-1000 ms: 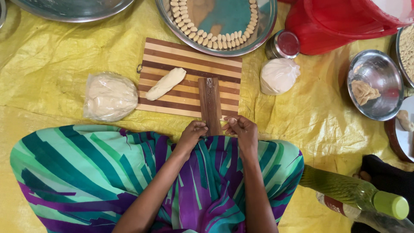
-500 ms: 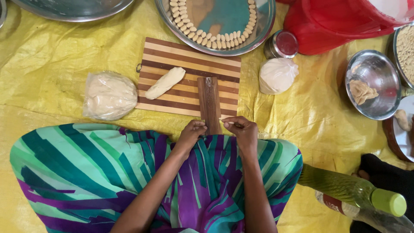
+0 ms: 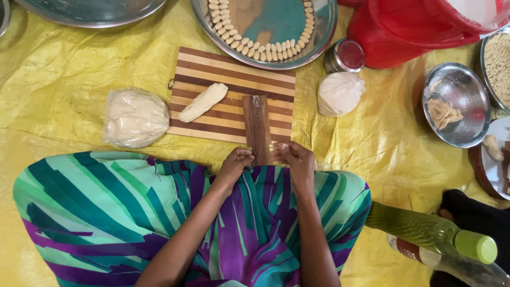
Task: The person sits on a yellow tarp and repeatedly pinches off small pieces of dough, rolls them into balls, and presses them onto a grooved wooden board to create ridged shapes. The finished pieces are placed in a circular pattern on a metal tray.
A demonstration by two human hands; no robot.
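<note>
My left hand (image 3: pixel 237 161) grips the near end of a narrow ridged wooden paddle (image 3: pixel 257 125) that lies on a striped wooden cutting board (image 3: pixel 223 79). My right hand (image 3: pixel 291 155) pinches a small pale piece of dough (image 3: pixel 276 144) at the paddle's right edge. A log of dough (image 3: pixel 202 102) rests on the board to the left of the paddle. Beyond the board stands a round steel tray (image 3: pixel 324 32) with several small shaped dough pieces in rows along its rim. Both forearms reach out over a green and purple patterned cloth (image 3: pixel 106 212) on my lap.
A wrapped dough ball (image 3: pixel 135 117) lies left of the board, a white bagged lump (image 3: pixel 340 93) and a small red-lidded tin (image 3: pixel 345 56) to its right. A steel bowl (image 3: pixel 457 106) with dough, a red container (image 3: pixel 414 32) and two bottles (image 3: pixel 441 236) stand at right on the yellow sheet (image 3: pixel 64 69).
Both hands have stayed at the near end of the paddle; the right fingers shifted slightly on the small dough piece. Nothing else has moved.
</note>
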